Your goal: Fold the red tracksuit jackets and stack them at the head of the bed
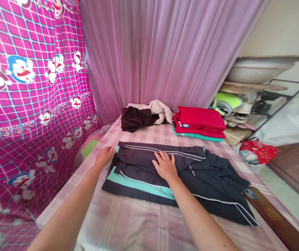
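Observation:
A dark garment (144, 164) with white piping and a turquoise panel lies partly folded across the checked cloth. My right hand (165, 165) rests flat on its middle, fingers spread. At the garment's left end, my left hand (105, 154) has its fingers closed by the upper corner; whether fabric is between them is too small to tell. The garment's right part spreads out in loose folds toward a phone (251, 194).
Behind lie a dark brown and white heap of clothes (136, 118) and a folded red stack (200, 120) over turquoise cloth. A rack (269, 87) with shoes and a red bag (259, 152) are right; curtains (149, 52) hang behind.

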Demonstrator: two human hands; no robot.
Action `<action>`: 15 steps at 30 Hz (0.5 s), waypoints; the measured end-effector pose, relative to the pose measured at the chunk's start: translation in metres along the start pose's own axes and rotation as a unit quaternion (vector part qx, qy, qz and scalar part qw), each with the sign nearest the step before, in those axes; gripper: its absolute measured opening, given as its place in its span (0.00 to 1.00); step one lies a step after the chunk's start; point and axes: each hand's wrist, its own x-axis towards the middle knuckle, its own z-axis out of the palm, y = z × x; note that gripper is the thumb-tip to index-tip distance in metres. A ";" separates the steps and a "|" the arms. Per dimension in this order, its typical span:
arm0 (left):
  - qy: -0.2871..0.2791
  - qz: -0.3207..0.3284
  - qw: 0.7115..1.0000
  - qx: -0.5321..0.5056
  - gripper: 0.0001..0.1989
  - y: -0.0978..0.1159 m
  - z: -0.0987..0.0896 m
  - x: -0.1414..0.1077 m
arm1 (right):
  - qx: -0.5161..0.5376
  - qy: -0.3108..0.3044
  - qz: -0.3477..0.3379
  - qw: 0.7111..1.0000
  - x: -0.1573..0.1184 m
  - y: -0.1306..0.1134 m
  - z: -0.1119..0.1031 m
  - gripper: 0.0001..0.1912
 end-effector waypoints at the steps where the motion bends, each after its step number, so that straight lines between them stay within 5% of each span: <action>1: -0.018 -0.001 1.000 -0.001 0.20 -0.002 -0.002 0.000 | -0.002 0.002 0.000 1.000 0.000 0.000 0.000 0.28; 15: -0.166 -0.050 0.983 -0.053 0.19 -0.004 -0.012 -0.004 | -0.022 0.043 -0.014 0.999 -0.002 0.003 0.009 0.27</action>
